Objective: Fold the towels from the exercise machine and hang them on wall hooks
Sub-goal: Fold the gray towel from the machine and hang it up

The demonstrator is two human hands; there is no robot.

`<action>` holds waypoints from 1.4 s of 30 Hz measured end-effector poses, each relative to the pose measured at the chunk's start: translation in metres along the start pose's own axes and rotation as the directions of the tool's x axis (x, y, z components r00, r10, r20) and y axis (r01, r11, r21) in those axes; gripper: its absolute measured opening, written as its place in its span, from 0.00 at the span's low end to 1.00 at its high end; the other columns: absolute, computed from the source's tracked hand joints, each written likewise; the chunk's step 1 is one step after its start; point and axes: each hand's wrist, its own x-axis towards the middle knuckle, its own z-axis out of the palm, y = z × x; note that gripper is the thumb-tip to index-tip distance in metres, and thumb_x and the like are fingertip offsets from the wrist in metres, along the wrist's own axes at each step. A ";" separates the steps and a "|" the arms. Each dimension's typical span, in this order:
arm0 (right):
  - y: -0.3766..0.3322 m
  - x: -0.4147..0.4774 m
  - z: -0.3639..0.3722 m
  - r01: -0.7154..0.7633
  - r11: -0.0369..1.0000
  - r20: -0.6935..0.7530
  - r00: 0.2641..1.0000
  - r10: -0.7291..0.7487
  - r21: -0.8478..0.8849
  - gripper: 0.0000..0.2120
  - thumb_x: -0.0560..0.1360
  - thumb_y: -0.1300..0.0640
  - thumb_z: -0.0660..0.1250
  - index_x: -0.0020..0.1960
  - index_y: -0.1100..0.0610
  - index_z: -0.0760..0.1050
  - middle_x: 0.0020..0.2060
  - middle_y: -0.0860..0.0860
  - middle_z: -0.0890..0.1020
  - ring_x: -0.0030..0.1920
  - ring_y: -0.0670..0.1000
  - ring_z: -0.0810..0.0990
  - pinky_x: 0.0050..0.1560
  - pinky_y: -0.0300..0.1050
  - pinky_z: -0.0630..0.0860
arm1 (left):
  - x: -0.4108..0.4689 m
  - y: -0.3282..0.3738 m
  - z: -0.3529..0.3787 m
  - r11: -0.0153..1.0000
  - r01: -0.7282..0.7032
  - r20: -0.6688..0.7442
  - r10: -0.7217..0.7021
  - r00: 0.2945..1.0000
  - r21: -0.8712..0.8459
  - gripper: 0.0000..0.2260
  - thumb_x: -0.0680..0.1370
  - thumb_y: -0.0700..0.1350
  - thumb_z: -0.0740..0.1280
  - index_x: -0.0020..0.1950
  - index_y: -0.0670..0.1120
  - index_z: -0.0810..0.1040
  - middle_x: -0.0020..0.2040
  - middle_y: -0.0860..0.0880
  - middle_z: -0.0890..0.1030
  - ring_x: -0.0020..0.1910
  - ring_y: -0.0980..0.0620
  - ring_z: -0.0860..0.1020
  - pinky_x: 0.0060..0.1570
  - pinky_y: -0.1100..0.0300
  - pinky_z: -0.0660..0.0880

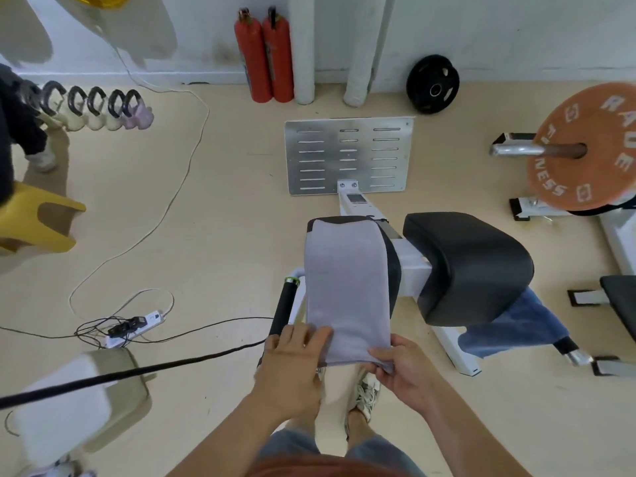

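Item: grey towel (347, 287). Loc: draped lengthwise over near-left black pad (390, 256) of exercise machine (413, 266), near end hanging off toward person.
L hand (292, 359): flat on near-left edge of towel, fingers spread fairly wide, pressing, not pinching.
R hand (402, 366): fingers narrow, pinching near-right corner of towel.
Item 2: blue towel (509, 328), hanging under right black pad (471, 266), near-right side, untouched.
Hooks: none identifiable on far wall; cannot tell where.
Stage (est.): grey towel looks partly folded into long strip; hanging not yet done.
Risks:
- Only one corner gripped; if L hand lifts, layers may slide apart, fold lost.
- Smooth pad, towel overhangs near side; a pull could drag it to floor.
- Floor cables (192, 356) + power strip (134, 327) near-left: trip hazard en route to wall.
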 end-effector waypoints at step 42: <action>-0.166 -0.052 0.034 0.547 0.690 0.344 0.837 -0.426 -0.475 0.10 0.77 0.59 0.65 0.55 0.52 0.82 0.49 0.49 0.86 0.54 0.53 0.83 0.58 0.51 0.78 | 0.071 0.047 -0.169 0.878 -0.140 0.066 0.191 0.979 -0.458 0.03 0.77 0.50 0.66 0.45 0.52 0.78 0.37 0.57 0.79 0.36 0.64 0.74 0.36 0.70 0.68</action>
